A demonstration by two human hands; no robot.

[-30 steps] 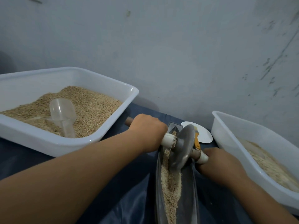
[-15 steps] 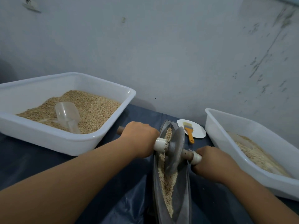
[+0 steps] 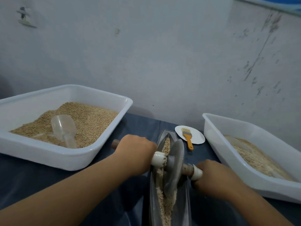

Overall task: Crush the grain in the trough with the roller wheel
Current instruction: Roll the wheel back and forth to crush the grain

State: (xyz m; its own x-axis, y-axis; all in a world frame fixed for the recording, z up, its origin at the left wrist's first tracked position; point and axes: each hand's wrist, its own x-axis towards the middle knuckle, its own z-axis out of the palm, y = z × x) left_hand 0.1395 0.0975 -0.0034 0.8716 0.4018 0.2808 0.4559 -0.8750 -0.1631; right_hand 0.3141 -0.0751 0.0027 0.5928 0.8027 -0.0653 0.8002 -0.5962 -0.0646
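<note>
Head view: roller wheel (image 3: 174, 162) is seated in the trough (image 3: 185, 199) amid grain (image 3: 164, 207), its axle gripped by left hand (image 3: 135, 154) and right hand (image 3: 215, 176); white tubs (image 3: 68, 159) flank, brush (image 3: 188, 137) on plate (image 3: 197, 137) behind.

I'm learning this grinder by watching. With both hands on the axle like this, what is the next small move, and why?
Probably roll the roller wheel forward: whole grain lies ahead of it at the trough far end. Left hand and right hand both grip the axle.
</note>
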